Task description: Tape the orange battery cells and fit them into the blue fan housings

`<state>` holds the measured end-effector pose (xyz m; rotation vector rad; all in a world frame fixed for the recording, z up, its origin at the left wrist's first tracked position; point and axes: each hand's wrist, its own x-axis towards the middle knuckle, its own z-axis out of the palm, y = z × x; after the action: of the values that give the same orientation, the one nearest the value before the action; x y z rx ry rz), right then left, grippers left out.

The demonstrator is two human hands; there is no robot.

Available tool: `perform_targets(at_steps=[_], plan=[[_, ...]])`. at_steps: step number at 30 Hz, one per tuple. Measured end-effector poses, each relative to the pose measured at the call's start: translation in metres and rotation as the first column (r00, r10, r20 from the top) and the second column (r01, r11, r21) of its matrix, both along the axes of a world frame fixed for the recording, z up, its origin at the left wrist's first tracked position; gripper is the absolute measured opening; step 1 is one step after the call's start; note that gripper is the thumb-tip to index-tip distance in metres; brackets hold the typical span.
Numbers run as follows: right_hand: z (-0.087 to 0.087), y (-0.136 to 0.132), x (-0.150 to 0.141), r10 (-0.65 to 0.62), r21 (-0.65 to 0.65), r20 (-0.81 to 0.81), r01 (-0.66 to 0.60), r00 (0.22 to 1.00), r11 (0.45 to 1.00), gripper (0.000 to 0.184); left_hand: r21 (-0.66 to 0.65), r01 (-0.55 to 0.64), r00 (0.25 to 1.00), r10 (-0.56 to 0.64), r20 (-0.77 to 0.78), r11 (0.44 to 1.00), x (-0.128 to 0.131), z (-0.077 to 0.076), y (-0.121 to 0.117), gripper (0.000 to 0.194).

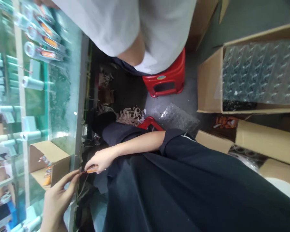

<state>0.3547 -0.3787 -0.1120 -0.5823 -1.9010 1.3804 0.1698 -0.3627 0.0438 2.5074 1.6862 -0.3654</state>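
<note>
The picture is turned on its side, with the glass-topped bench (62,83) at the left. My right hand (100,160) reaches out from a dark sleeve and pinches a small orange piece (93,169) at the bench's edge. My left hand (58,199) comes in from the bottom. Its thumb and fingertips close together on a thin reddish end just beside that piece; what they grip is too small to name. A small open cardboard box (50,161) with orange bits inside stands on the bench, right beside both hands.
A co-worker in a white shirt (135,25) sits on a red stool (168,80). Pale tubes and packaged items lie on the bench. On the floor are a pile of pale bands (131,116), a clear blister sheet (178,117) and a carton of blister trays (256,74).
</note>
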Motion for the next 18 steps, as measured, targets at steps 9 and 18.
perform_targets(at_steps=[9, 18], plan=[[0.025, 0.010, -0.005, 0.471, -0.094, 0.160, -0.462, 0.867, 0.882, 0.052, -0.339, 0.073, 0.977, 0.000, 0.212, 0.938, 0.014, 0.016, -0.027, 0.028], [0.021, 0.048, 0.005, 0.475, -0.639, -0.438, -0.636, 0.764, 0.433, 0.087, -0.230, -0.044, 0.781, 0.177, 0.599, 0.972, -0.053, 0.050, 0.051, 0.040]])
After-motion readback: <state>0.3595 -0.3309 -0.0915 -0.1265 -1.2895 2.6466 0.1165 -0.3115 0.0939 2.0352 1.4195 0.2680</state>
